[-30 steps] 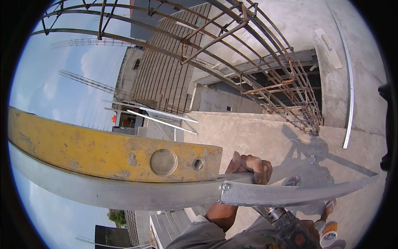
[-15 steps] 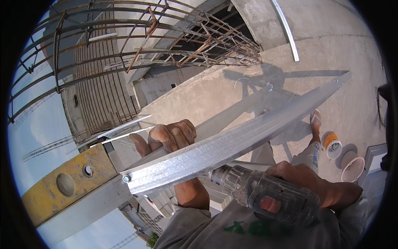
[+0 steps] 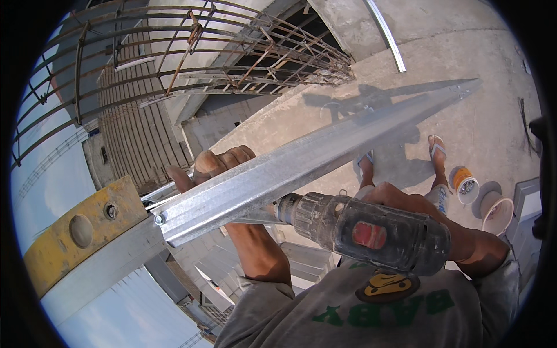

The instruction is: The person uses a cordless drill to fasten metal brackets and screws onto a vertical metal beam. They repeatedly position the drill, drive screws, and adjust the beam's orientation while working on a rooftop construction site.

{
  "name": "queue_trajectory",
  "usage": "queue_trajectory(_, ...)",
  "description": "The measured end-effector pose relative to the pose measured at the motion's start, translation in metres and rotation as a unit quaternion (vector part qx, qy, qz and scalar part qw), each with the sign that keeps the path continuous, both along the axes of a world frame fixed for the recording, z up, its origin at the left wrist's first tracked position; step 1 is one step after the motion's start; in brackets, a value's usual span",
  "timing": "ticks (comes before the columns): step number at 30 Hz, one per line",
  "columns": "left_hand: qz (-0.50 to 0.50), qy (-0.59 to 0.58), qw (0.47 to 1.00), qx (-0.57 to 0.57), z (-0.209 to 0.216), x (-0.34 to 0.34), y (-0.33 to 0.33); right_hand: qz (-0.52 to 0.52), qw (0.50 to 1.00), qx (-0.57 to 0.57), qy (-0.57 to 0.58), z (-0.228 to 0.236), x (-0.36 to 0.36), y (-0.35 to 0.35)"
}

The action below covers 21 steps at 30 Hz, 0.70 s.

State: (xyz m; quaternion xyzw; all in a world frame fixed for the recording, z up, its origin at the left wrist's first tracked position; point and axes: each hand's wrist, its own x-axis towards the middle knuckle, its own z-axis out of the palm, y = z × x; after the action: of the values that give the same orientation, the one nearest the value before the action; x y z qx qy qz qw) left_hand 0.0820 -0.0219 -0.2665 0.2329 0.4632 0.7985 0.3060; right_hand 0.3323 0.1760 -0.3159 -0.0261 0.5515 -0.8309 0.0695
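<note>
A long galvanized metal channel (image 3: 307, 156) slants from the left up to the far right, a hex-headed screw (image 3: 159, 219) in its near end. My left hand (image 3: 217, 165) is closed round its far edge, the thumb sticking out to the left; part of the palm is hidden behind the metal. My right hand (image 3: 406, 200) grips a worn, dusty cordless drill (image 3: 360, 229) with a red patch on its housing. The drill's chuck points left at the underside of the channel, and its tip is hard to make out there.
A worn yellow bar (image 3: 87, 214) with round holes meets the channel's left end. Rusty rebar (image 3: 191, 52) spans the upper left. At right stand an orange-and-white bucket (image 3: 466, 187) and a pale bucket (image 3: 497, 213). Another metal strip (image 3: 387, 37) lies on the concrete floor (image 3: 464, 61).
The channel, my left hand and the drill have shifted left and up in the picture. Both sandaled feet show more fully now. Both grips stay the same.
</note>
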Motion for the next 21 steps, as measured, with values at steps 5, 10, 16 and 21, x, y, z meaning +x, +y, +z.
queue_trajectory(5, -0.011, -0.008, 1.0, -0.011, 0.001, -0.001, -0.001, -0.101, 0.992, -0.068, 0.031, -0.003, -0.001, -0.013)
queue_trajectory(10, 0.029, -0.014, 0.999, -0.025, 0.002, 0.003, 0.001, -0.1, 0.993, -0.042, 0.04, 0.002, 0.005, -0.012)
queue_trajectory(16, 0.02, -0.021, 0.999, -0.018, 0.002, 0.0, 0.003, -0.127, 0.99, -0.013, 0.056, 0.005, 0.007, -0.011)
queue_trajectory(21, 0.0, -0.022, 1.0, -0.012, 0.002, -0.002, 0.004, -0.15, 0.985, 0.0, 0.083, 0.004, 0.008, -0.013)
